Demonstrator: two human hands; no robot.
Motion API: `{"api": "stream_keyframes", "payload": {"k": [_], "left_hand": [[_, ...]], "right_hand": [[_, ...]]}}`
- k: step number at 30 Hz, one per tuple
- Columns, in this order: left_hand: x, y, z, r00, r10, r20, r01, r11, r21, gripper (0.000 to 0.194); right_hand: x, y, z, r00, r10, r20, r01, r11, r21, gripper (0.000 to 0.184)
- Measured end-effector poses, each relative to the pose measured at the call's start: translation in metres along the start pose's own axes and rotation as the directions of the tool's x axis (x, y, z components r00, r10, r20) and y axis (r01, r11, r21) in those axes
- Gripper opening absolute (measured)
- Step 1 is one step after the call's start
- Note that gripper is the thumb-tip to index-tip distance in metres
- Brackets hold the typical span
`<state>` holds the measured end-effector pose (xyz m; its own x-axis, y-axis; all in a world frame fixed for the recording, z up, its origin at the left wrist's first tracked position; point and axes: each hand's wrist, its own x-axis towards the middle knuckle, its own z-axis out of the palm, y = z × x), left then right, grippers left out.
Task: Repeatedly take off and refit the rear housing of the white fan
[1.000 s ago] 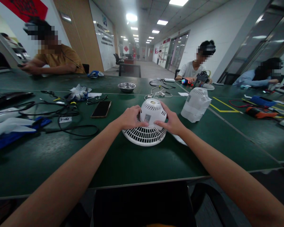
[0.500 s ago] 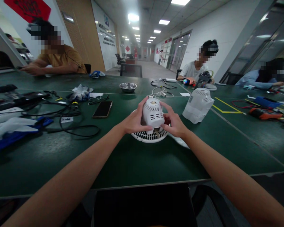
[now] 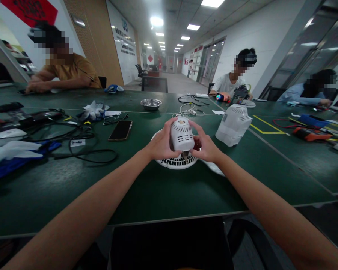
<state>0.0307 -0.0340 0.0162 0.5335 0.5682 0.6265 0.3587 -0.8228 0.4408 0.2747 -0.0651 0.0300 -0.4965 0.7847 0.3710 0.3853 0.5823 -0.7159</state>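
Both hands grip a white vented motor cover (image 3: pixel 182 135) from its two sides. My left hand (image 3: pixel 161 142) wraps its left side, thumb along the lower edge. My right hand (image 3: pixel 205 144) holds the right side, its thumb near the bottom corner. Under the cover, a round white fan grille (image 3: pixel 176 163) lies on the green table. Between cover and grille a bit of metal-coloured part shows; the rest there is hidden. A white curved piece (image 3: pixel 214 168), perhaps a fan blade or base, lies partly behind my right wrist.
A translucent white housing (image 3: pixel 233 125) stands to the right. On the left lie a phone (image 3: pixel 120 130), black cables (image 3: pixel 101 155) and gloves (image 3: pixel 15 157). A metal bowl (image 3: pixel 150 104) and white cord (image 3: pixel 188 110) sit further back. An orange multimeter (image 3: pixel 311 134) is at far right. Co-workers sit across the table.
The view has shifted very slightly, moving everything a little to the left. Both hands stay on the motor cover, which looks barely moved over the grille.
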Motion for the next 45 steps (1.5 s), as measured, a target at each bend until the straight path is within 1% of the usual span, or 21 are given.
{"api": "stream_keyframes", "payload": {"k": [4, 8, 14, 18, 20, 22, 24, 26, 29, 32, 34, 35, 37, 39, 40, 41, 43, 45], "left_hand": [[0.001, 0.003, -0.001, 1.000, -0.022, 0.014, 0.022, 1.000, 0.019, 0.118], [0.001, -0.001, -0.002, 0.999, -0.026, 0.020, 0.025, 0.999, 0.021, 0.117], [-0.002, -0.011, -0.005, 0.999, -0.017, 0.032, 0.018, 0.999, -0.037, 0.123], [-0.002, -0.012, -0.005, 0.999, -0.010, 0.035, 0.010, 1.000, -0.021, 0.127], [-0.002, -0.011, -0.004, 1.000, -0.017, 0.020, 0.017, 1.000, 0.003, 0.129], [-0.002, -0.009, -0.001, 0.999, -0.039, -0.007, 0.040, 0.998, 0.041, 0.128], [-0.002, -0.006, 0.000, 0.997, -0.072, -0.032, 0.075, 0.993, 0.089, 0.121], [-0.001, -0.004, 0.000, 0.994, -0.095, -0.053, 0.101, 0.987, 0.129, 0.113], [0.000, -0.003, -0.002, 0.990, -0.109, -0.085, 0.121, 0.981, 0.150, 0.102], [0.001, -0.008, -0.003, 0.978, -0.168, -0.126, 0.187, 0.969, 0.160, 0.080], [0.000, -0.015, -0.003, 0.949, -0.252, -0.188, 0.284, 0.943, 0.173, 0.063], [-0.001, -0.020, -0.003, 0.924, -0.306, -0.229, 0.348, 0.921, 0.173, 0.058], [-0.003, -0.031, -0.003, 0.856, -0.429, -0.287, 0.484, 0.861, 0.158, 0.053], [-0.006, -0.041, -0.004, 0.777, -0.563, -0.283, 0.607, 0.789, 0.097, 0.056], [-0.008, -0.045, -0.005, 0.746, -0.610, -0.269, 0.645, 0.762, 0.060, 0.057], [-0.010, -0.049, -0.005, 0.725, -0.638, -0.259, 0.666, 0.745, 0.031, 0.057], [-0.012, -0.053, -0.007, 0.703, -0.664, -0.254, 0.684, 0.730, -0.017, 0.058], [-0.012, -0.055, -0.008, 0.691, -0.675, -0.258, 0.680, 0.729, -0.084, 0.058]], "right_hand": [[0.000, -0.004, 0.001, 0.999, 0.040, -0.021, -0.040, 0.999, 0.020, 0.102], [0.001, -0.001, 0.001, 0.999, 0.046, -0.030, -0.045, 0.999, 0.021, 0.100], [0.002, 0.002, -0.002, 1.000, 0.022, 0.002, -0.022, 1.000, -0.019, 0.100], [0.001, 0.003, -0.003, 0.999, -0.020, 0.030, 0.021, 0.999, -0.047, 0.098], [0.001, 0.004, -0.002, 0.999, -0.035, 0.010, 0.036, 0.995, -0.092, 0.097], [0.002, 0.006, 0.000, 0.997, -0.056, -0.053, 0.046, 0.985, -0.168, 0.099], [0.004, 0.008, 0.002, 0.989, -0.083, -0.124, 0.051, 0.969, -0.243, 0.103], [0.007, 0.009, 0.003, 0.980, -0.110, -0.165, 0.059, 0.956, -0.286, 0.105], [0.009, 0.012, 0.002, 0.973, -0.138, -0.187, 0.076, 0.949, -0.305, 0.101], [0.010, 0.017, -0.001, 0.970, -0.099, -0.223, 0.033, 0.958, -0.284, 0.096], [0.011, 0.021, -0.003, 0.970, -0.050, -0.237, -0.015, 0.964, -0.264, 0.096], [0.011, 0.022, -0.003, 0.972, -0.030, -0.234, -0.033, 0.966, -0.258, 0.098], [0.011, 0.024, -0.005, 0.978, -0.005, -0.207, -0.047, 0.969, -0.244, 0.106], [0.010, 0.023, -0.005, 0.985, 0.007, -0.174, -0.047, 0.974, -0.223, 0.113], [0.009, 0.022, -0.006, 0.987, 0.012, -0.163, -0.047, 0.976, -0.214, 0.115], [0.009, 0.021, -0.006, 0.987, 0.016, -0.160, -0.050, 0.977, -0.209, 0.115], [0.008, 0.018, -0.006, 0.983, 0.023, -0.181, -0.062, 0.975, -0.214, 0.113], [0.007, 0.016, -0.006, 0.977, 0.027, -0.211, -0.072, 0.975, -0.210, 0.112]]}}
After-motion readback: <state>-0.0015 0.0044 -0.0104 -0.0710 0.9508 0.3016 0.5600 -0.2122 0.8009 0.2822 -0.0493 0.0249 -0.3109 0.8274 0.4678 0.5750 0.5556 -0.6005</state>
